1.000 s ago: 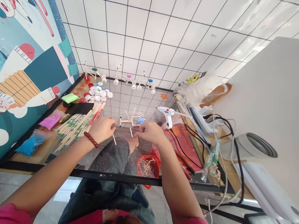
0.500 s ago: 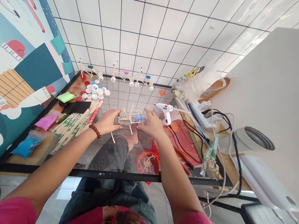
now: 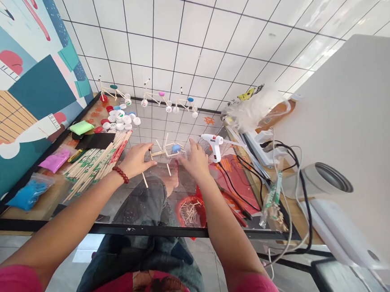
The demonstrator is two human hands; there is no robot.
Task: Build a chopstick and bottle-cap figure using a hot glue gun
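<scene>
A small frame of glued wooden sticks with a blue cap stands on the glass table. My left hand reaches toward its left side, fingers spread, tips close to the sticks. My right hand stretches toward its right side beside the blue cap, fingers extended. Neither hand holds anything that I can see. A loose stick lies on the glass just below my left hand.
A white glue gun lies right of the frame, its black cable running over red paper. A bundle of chopsticks, bottle caps, and three finished stick models sit left and behind. A red bowl of stick offcuts shows under the glass.
Both hands have let go of the stick they held close to me and have reached forward to the stick frame, fingers opening. The view has shifted slightly.
</scene>
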